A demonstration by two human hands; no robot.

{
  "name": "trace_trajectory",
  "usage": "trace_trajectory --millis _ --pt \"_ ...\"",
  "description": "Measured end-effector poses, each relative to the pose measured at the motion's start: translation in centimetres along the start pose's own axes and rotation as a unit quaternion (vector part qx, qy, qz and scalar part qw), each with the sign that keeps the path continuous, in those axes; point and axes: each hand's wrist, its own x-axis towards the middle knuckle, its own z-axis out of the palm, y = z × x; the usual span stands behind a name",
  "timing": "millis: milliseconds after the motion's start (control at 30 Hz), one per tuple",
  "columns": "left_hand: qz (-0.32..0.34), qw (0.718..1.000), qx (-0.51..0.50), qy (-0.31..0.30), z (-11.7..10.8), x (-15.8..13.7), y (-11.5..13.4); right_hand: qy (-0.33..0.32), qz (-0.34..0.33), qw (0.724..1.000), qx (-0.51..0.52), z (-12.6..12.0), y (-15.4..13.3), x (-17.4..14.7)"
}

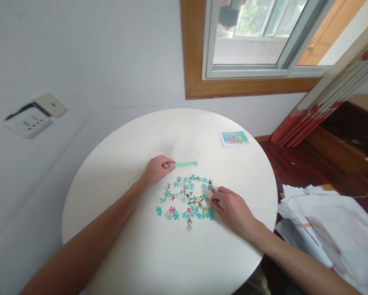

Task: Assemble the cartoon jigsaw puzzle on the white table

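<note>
A short row of joined jigsaw pieces [186, 164], mostly teal and pale green, lies on the white round table [122, 254]. My left hand [156, 170] is closed in a pinch at the row's left end, thumb and forefinger on a puzzle piece there. Nearer me spreads a loose heap of puzzle pieces [190, 198] in teal, pink, yellow and pale green. At the heap's right edge my right hand [233, 207] has its thumb and fingers pinched together on a puzzle piece, which they mostly cover.
A small picture card [234, 138] with colourful cartoon figures lies at the table's far right. White papers [334, 229] are stacked beyond the right edge. A wall socket [28, 122], a wood-framed window [248, 85] and a red-and-white curtain [313, 112] surround the table.
</note>
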Motion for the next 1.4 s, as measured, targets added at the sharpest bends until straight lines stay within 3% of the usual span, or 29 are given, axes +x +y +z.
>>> trace_trajectory --millis 200,700,1167,1400 --pt "0.002 1.0 0.001 0.006 0.2 0.0 -0.2 0.024 0.019 0.999 -0.019 1.6 0.8 -1.7" --pt "-0.001 1.0 -0.003 0.007 0.2 -0.1 -0.1 -0.029 0.028 0.993 -0.113 2.0 -0.4 -1.5" --pt "-0.01 1.0 0.0 -0.004 0.1 -0.1 0.0 -0.039 -0.024 0.98 -0.195 2.1 -0.3 -1.6" --pt "-0.012 1.0 -0.003 -0.007 0.0 -0.2 0.1 -0.002 -0.076 0.974 -0.214 2.7 0.3 -1.8"
